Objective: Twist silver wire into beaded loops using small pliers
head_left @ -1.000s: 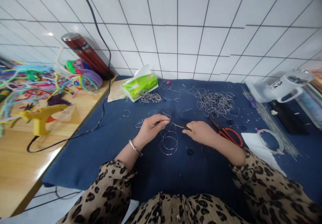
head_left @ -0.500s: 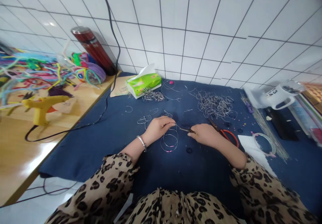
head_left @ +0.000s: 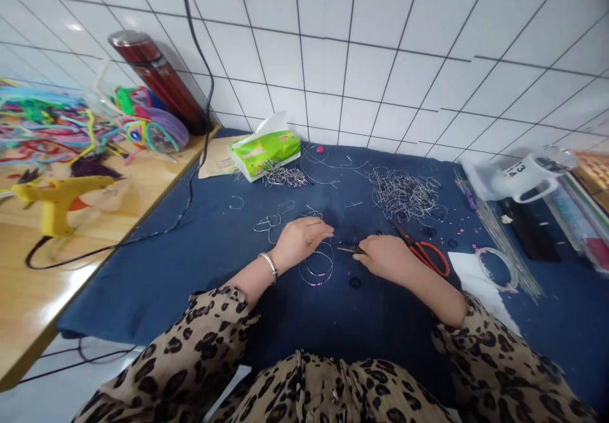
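Observation:
My left hand (head_left: pixel 304 240) is closed in a pinch at the top of a thin wire loop with small pink beads (head_left: pixel 320 275). The loop's rings hang or lie just below the fingers; I cannot tell whether they touch the cloth. My right hand (head_left: pixel 383 255) is wrapped round pliers with slim, pointed jaws (head_left: pixel 349 249), their tips aimed left at the left fingertips with a small gap between. The palm hides the pliers' handles. Orange-handled scissors (head_left: pixel 431 258) lie beside the right wrist. Bent wire pieces (head_left: pixel 268 222) lie just beyond my left hand.
A heap of bent wires (head_left: pixel 404 193) lies at the back right of the blue cloth (head_left: pixel 200 296). Behind are a green tissue pack (head_left: pixel 266 151) and a red flask (head_left: pixel 159 80). A yellow glue gun (head_left: pixel 59 198) with a cord is left; a white mug (head_left: pixel 528 175) stands right.
The plier tips have come away from the wire at my left fingertips, leaving a small gap. The whole view has shifted slightly; both hands stay in nearly the same place.

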`<state>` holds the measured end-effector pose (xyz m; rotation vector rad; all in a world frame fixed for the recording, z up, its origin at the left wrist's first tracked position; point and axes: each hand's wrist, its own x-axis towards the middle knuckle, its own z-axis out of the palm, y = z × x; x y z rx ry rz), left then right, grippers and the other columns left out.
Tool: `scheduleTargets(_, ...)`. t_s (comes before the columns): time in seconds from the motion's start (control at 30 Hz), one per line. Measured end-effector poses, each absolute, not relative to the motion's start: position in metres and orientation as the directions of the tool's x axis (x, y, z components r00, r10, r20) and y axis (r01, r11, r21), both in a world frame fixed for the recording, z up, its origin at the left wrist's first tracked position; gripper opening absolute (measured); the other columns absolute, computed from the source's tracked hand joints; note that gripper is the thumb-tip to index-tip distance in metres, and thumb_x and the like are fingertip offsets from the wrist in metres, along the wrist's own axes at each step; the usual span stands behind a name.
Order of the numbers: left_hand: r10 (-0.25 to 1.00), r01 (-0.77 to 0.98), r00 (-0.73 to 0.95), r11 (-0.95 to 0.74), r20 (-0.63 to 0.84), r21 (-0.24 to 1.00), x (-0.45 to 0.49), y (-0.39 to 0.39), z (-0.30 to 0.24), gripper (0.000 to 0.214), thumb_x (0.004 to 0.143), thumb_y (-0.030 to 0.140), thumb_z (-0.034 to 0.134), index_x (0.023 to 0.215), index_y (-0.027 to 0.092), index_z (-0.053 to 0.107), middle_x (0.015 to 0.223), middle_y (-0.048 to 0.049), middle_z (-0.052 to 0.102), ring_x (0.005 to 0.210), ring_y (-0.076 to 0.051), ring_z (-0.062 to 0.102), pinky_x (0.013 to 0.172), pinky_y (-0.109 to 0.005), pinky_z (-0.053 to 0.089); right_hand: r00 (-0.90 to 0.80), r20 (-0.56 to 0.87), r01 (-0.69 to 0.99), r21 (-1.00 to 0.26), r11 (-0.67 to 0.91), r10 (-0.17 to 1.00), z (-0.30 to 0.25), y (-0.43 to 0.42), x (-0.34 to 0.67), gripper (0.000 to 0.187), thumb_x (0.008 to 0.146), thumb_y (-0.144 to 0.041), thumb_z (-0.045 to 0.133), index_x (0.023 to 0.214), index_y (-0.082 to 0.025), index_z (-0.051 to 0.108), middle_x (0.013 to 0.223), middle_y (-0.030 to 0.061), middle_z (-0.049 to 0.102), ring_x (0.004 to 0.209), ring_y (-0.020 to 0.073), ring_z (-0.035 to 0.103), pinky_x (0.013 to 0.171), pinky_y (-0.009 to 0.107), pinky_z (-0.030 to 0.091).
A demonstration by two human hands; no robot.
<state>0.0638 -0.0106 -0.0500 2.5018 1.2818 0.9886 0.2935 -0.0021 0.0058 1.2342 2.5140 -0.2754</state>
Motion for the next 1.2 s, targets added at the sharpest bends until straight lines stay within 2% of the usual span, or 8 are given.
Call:
scheduleTargets(0.27,0.747,0.643,0.456,-0.652,0.483,0.402,0.064,-0.013,-0.049,0.020,0.086,0.026,0.051,0.098,0.019,0.066,0.088,-0.0058,0.069,0.084,-0.016,0.063,0.076,-0.030,0.051,-0.586,-0.342,0.787,-0.025,0.616,0.735,0.005,-0.010,0.287,0.034,0.087,-0.042,0.040,0.090,-0.018,0.063,0.091,0.0098,0.064,0.085,0.0232,0.061,0.072,0.033,0.044)
scheduleTargets(0.5,0.758,0.623,0.467,-0.648,0.457,0.438,0.066,-0.014,-0.048,0.019,0.086,0.026,0.051,0.096,0.019,0.066,0.088,-0.0055,0.069,0.084,-0.015,0.064,0.076,-0.029,0.051,-0.592,-0.319,0.785,-0.023,0.619,0.740,0.002,-0.015,0.284,0.034,0.087,-0.040,0.040,0.093,-0.017,0.064,0.093,0.0115,0.064,0.088,0.0240,0.060,0.074,0.034,0.043)
scheduleTargets(0.9,0.812,0.559,0.434,-0.582,0.389,0.591,0.066,-0.015,-0.045,0.019,0.088,0.027,0.049,0.095,0.019,0.064,0.087,-0.0052,0.067,0.080,-0.015,0.063,0.074,-0.029,0.051,-0.606,-0.301,0.782,-0.055,0.621,0.736,0.000,-0.015,0.286,0.033,0.087,-0.041,0.040,0.090,-0.017,0.063,0.091,0.0099,0.064,0.086,0.0227,0.060,0.072,0.032,0.043)
scheduleTargets(1.2,0.856,0.530,0.375,-0.513,0.356,0.675,0.068,-0.018,-0.037,0.018,0.088,0.024,0.048,0.097,0.019,0.063,0.087,-0.0044,0.067,0.083,-0.015,0.062,0.077,-0.029,0.049,-0.622,-0.224,0.776,-0.051,0.629,0.750,0.005,-0.016,0.282,0.031,0.088,-0.042,0.039,0.089,-0.018,0.060,0.091,0.0077,0.061,0.087,0.0209,0.056,0.073,0.030,0.041)
